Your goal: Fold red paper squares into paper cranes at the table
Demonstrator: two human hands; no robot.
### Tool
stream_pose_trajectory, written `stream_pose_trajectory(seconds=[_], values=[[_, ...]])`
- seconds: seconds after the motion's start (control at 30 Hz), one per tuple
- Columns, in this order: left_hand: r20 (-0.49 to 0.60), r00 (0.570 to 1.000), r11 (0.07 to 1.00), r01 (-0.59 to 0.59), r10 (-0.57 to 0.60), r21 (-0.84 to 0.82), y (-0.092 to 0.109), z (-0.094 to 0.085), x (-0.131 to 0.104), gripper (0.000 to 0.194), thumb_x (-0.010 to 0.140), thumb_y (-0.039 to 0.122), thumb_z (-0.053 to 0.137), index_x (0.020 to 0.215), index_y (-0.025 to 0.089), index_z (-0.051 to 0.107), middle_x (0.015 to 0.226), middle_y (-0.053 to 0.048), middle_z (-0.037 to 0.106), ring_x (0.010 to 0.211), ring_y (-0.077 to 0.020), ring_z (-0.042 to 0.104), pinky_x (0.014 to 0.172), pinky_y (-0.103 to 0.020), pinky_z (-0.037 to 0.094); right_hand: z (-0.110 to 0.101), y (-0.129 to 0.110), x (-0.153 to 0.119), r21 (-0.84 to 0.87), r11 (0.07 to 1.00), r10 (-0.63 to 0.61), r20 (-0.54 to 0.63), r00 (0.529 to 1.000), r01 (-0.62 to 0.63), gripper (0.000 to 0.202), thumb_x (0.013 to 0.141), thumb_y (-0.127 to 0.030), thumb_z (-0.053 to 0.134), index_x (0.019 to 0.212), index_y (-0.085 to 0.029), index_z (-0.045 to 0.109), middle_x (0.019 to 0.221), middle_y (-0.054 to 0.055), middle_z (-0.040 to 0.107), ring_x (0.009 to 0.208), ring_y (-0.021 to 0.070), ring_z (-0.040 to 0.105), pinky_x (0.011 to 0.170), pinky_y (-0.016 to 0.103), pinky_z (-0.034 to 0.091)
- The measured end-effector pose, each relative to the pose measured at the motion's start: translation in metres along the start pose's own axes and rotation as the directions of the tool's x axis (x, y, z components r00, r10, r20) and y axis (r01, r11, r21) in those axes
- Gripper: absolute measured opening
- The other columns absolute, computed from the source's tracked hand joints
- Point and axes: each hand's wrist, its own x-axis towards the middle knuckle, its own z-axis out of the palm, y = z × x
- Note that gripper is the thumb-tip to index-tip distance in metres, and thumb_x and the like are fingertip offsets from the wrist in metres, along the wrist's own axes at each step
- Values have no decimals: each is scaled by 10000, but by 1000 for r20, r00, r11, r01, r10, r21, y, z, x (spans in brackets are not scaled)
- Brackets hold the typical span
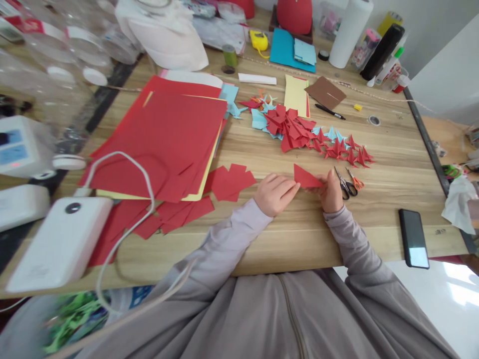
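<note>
A small red paper triangle [306, 177] is held between my two hands over the wooden table, its tall corner on the left. My left hand [276, 193] has its fingers pressed together at the triangle's lower left corner. At its right end, my right hand [332, 193] pinches the paper with the thumb raised. Loose red paper pieces [229, 183] lie left of my left hand. Beyond the hands sits a heap of folded red and light blue paper shapes [290, 127]. Black-handled scissors [348, 188] and orange-handled scissors [358, 183] are just right of my right hand.
Large red sheets [168, 134] are stacked at the left. A white power bank [60, 244] with a looping cable lies at the near left. A phone [413, 238] rests at the near right edge. Brown paper [325, 92], a pen [330, 111] and bottles stand or lie farther back.
</note>
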Motion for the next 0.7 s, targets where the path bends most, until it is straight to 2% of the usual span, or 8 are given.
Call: stream_pose_trajectory(seconds=[0.07, 0.13, 0.2, 0.3, 0.4, 0.5, 0.6, 0.7], values=[[15, 1000, 999, 24, -23, -48, 0, 2, -1, 54, 799, 121, 559, 787, 163, 590, 745, -28, 668, 682, -139, 593, 622, -294, 406, 0, 1, 2, 159, 985, 71, 20, 997, -74, 504, 737, -658, 503, 736, -189, 685, 610, 22, 654, 522, 151, 597, 511, 289, 517], [66, 997, 993, 48, -41, -109, 0, 4, -1, 31, 799, 178, 579, 818, 166, 600, 771, -41, 661, 720, -152, 596, 646, -300, 429, 1, 1, 3, 239, 966, 102, -2, 995, -98, 352, 628, -517, 708, 733, -183, 679, 625, -2, 660, 487, 126, 579, 488, 268, 513], [120, 989, 976, 111, -90, -186, 0, 6, -2, 102, 789, 257, 603, 830, 165, 611, 808, -63, 651, 756, -162, 594, 672, -308, 454, 1, 0, 3, 251, 965, 93, -39, 995, -80, 297, 582, -419, 768, 733, -181, 677, 643, -10, 669, 483, 111, 576, 491, 254, 513], [121, 945, 897, 325, -302, -301, 1, 9, -2, 163, 765, 311, 629, 760, 150, 611, 785, -72, 627, 742, -150, 581, 665, -291, 475, 3, -2, 3, 235, 971, 61, -75, 995, -42, 265, 600, -395, 760, 734, -181, 680, 653, -4, 678, 495, 109, 584, 505, 255, 517], [188, 840, 735, 538, -510, -412, 4, 11, 1, 196, 740, 332, 651, 699, 145, 613, 757, -58, 625, 650, -119, 558, 580, -249, 462, 4, -2, 2, 197, 980, 18, -99, 995, 2, 259, 619, -405, 746, 744, -187, 683, 660, 3, 683, 509, 114, 586, 524, 267, 519], [386, 694, 483, 709, -608, -514, 9, 12, 3, 201, 749, 342, 634, 760, 142, 655, 790, -65, 657, 601, -108, 563, 534, -232, 452, 4, -1, 1, 176, 984, -19, -97, 995, 36, 238, 630, -395, 741, 741, -192, 685, 674, 10, 686, 548, 124, 597, 553, 275, 516], [570, 524, 200, 822, -633, -533, 12, 14, 2, 206, 756, 335, 615, 763, 137, 671, 703, -49, 668, 548, -110, 573, 535, -237, 466, 4, -4, 0, 167, 984, -49, -51, 998, 57, 221, 613, -346, 765, 758, -197, 690, 731, 15, 695, 626, 135, 615, 614, 280, 512], [688, 415, 67, 879, -595, -473, 14, 13, 3, 202, 727, 322, 642, 678, 127, 663, 544, -23, 625, 473, -103, 552, 489, -221, 442, 5, -9, -1, 134, 988, -78, 25, 997, 74, 184, 598, -306, 779, 710, -191, 690, 698, 6, 680, 637, 126, 600, 632, 266, 489]])
